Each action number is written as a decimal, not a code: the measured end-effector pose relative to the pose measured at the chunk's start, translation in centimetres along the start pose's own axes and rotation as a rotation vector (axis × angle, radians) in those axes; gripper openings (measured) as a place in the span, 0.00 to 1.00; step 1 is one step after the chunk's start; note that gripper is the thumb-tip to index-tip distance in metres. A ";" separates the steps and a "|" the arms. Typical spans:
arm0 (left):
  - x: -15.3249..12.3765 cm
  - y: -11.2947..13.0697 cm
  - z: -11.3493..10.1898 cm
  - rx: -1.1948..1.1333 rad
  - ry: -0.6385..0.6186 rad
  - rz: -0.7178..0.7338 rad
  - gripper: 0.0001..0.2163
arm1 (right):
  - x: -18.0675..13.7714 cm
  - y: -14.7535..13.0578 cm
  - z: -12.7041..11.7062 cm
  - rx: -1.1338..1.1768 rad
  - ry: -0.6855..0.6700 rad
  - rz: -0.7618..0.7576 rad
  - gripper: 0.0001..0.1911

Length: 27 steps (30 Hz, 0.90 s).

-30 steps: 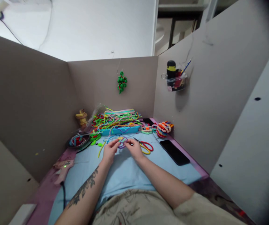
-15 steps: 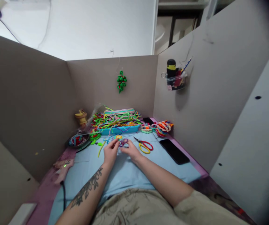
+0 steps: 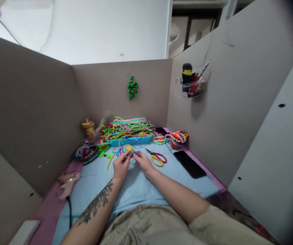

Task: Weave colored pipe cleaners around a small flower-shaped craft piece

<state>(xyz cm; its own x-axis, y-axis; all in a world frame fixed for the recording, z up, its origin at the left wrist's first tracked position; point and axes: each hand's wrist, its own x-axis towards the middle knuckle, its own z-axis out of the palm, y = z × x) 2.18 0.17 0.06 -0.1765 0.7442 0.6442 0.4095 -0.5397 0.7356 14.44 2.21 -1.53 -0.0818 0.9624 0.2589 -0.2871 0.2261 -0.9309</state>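
My left hand [image 3: 121, 166] and my right hand [image 3: 143, 163] meet above the blue cloth, fingertips close together. Both pinch a short purple pipe cleaner [image 3: 137, 152], stretched between thumbs and index fingers. Just beyond the left fingertips is a round coiled piece [image 3: 128, 148] with yellow, orange and white rings, and loose blue and purple strands show at its left. Whether the purple strand joins the coil, I cannot tell. Scissors [image 3: 157, 158] with one red and one yellow handle lie partly spread, right of my right hand.
A blue tray [image 3: 131, 141] heaped with pipe cleaners stands at the back. Finished-looking colourful pieces [image 3: 177, 139] and a black phone [image 3: 189, 164] lie right. At left are a pink glue gun [image 3: 70, 185] with a cord and a dark dish [image 3: 85, 153]. Grey panels enclose three sides.
The purple pipe cleaner was a loose bunched loop between my hands and now runs straighter between the fingertips. My right fingers have closed in, and more of the ringed coil shows.
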 end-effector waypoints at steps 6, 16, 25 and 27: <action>-0.1 0.0 0.1 0.020 -0.036 0.033 0.13 | 0.2 -0.1 -0.4 -0.089 0.069 -0.033 0.10; 0.2 0.1 0.0 -0.022 0.015 -0.058 0.13 | -0.1 -0.1 -0.5 -0.095 -0.037 0.024 0.10; -0.1 0.1 -0.1 -0.010 -0.023 0.003 0.13 | 0.1 0.4 -0.6 -0.146 0.227 -0.006 0.22; 0.0 0.2 -0.1 -0.003 0.000 -0.004 0.13 | -0.1 -0.1 -0.8 -0.257 0.316 -0.125 0.17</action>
<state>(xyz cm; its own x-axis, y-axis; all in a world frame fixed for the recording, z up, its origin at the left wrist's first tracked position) 2.14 -0.02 0.22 -0.1783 0.7463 0.6413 0.4063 -0.5377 0.7387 15.26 2.24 -1.65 0.2464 0.9149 0.3198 -0.0254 0.3360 -0.9415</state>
